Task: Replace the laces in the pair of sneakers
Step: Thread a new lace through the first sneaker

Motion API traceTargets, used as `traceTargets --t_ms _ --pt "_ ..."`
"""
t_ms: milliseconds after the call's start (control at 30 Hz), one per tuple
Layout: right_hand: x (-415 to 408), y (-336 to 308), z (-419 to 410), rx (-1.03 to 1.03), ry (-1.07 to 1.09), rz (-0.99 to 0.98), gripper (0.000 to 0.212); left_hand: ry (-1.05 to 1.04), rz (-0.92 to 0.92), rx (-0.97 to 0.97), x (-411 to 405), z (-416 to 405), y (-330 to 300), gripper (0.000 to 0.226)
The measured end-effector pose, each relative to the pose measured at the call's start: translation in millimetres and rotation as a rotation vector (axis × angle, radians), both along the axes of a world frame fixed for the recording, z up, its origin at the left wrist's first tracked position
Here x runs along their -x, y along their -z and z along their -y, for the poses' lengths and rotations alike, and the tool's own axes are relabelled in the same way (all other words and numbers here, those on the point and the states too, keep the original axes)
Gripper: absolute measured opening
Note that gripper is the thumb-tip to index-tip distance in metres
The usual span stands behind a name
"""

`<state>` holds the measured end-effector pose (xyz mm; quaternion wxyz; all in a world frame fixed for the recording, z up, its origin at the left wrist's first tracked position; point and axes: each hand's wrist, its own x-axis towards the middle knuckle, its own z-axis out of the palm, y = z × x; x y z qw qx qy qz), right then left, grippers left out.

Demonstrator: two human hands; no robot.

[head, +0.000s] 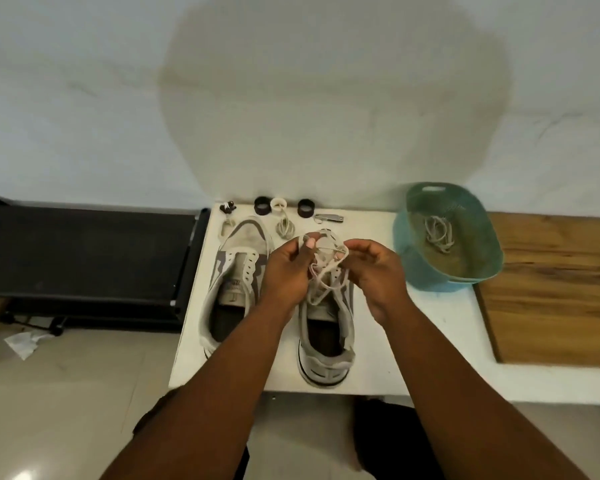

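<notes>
Grey right sneaker | toe toward wall | lengthwise away from person

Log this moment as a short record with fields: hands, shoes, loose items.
left hand: left hand pinches the pale lace
right hand: right hand pinches the same lace
laced shoe: grey-and-white sneaker on the right, lace partly threaded
other shoe: grey-and-white sneaker on the left, eyelets bare
basin: teal plastic basin holding a loose lace bundle
surface: white tabletop
</notes>
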<state>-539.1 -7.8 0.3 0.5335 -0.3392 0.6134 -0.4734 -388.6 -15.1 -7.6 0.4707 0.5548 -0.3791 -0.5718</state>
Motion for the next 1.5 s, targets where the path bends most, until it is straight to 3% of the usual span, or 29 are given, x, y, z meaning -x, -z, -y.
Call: traceTargets --t_ms 133,200,367,500,600,767,900,967,1067,1200,1300,1400,1500 --pt "11 33 2 0.016 0.042 0.172 0.026 -0.029 0.072 0.100 -5 8 32 0.024" --pt "14 43 3 0.008 0.074 0.157 0.024 -0.026 0.109 0.153 -6 9 41 0.029" --pt "31 53 28 0.038 0.062 -0.466 0.021 -0.077 0.146 0.230 -4 21 45 0.027" --pt "41 56 27 0.188 0.180 -0.801 0.016 -0.200 0.159 0.231 -17 25 56 0.035" --pt "39 51 25 0.438 0.356 -0.900 0.023 -0.198 0.201 0.276 -25 24 60 0.050" --pt "40 31 25 0.683 0.553 -0.954 0.026 -0.069 0.242 0.374 -22 22 60 0.045" --pt "43 5 27 0.896 0.620 -0.959 0.016 0.050 0.342 0.479 -25 23 55 0.041" --pt "41 6 29 0.851 0.495 -0.953 0.012 -0.015 0.321 0.455 -22 24 54 0.031" --pt "36 33 31 0.514 0.157 -0.999 0.012 -0.125 0.206 0.335 -20 24 55 0.025" --pt "35 53 30 0.132 -0.161 -1.067 0.021 -0.029 0.065 0.288 -20 27 50 0.032" --pt "25 44 30 0.207 -0.176 -1.008 0.029 0.129 0.062 0.315 -15 23 46 0.038" --pt "6 42 28 0.316 -0.421 -0.815 0.045 0.284 0.118 0.396 -12 20 45 0.044" --pt "2 50 28 0.342 -0.516 -0.740 0.023 0.282 0.101 0.411 -12 20 43 0.044"
